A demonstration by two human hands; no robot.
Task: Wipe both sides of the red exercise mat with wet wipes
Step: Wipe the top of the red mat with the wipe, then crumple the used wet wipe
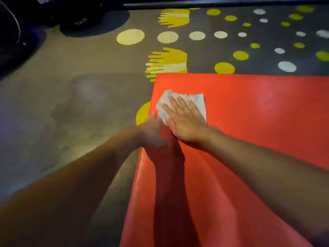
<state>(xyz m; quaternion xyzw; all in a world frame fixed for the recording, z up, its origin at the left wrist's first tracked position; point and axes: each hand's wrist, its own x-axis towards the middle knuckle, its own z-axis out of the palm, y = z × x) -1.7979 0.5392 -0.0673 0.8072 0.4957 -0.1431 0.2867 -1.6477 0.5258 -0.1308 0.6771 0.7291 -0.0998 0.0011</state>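
The red exercise mat lies flat on the floor and fills the right and lower part of the view. A crumpled white wet wipe sits on the mat near its far left corner. My right hand lies flat on the wipe with straight, spread fingers and presses it onto the mat. My left hand is blurred and sits at the mat's left edge, just left of the wipe, with its fingers curled at that edge.
The grey gym floor carries yellow and white dots and yellow hand prints beyond the mat. Dark weights, one marked 3KG, and other black equipment sit at the far left. A dark rail runs along the top.
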